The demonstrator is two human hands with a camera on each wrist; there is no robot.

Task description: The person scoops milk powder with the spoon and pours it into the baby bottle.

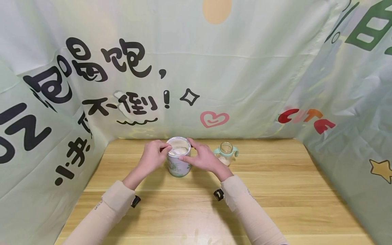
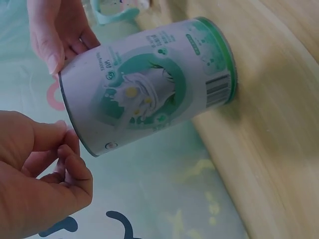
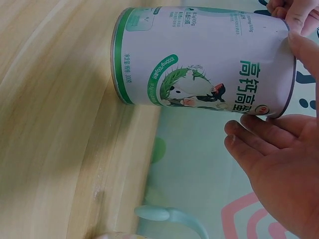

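A milk powder can, lilac-white with green print, stands upright on the table. Its top is uncovered, and pale powder shows inside. My left hand is at the left of the rim, thumb and forefinger pinching there with the other fingers curled, as the left wrist view shows. I cannot tell whether a thin piece lies between these fingertips. From the other side my right hand holds the can near its top, thumb on the near side and fingers behind. The right wrist view shows the can's front print.
Just right of the can stands a clear baby bottle without a lid, with mint-green handles and whitish powder low inside. Printed cloth walls enclose the wooden table at the back and both sides.
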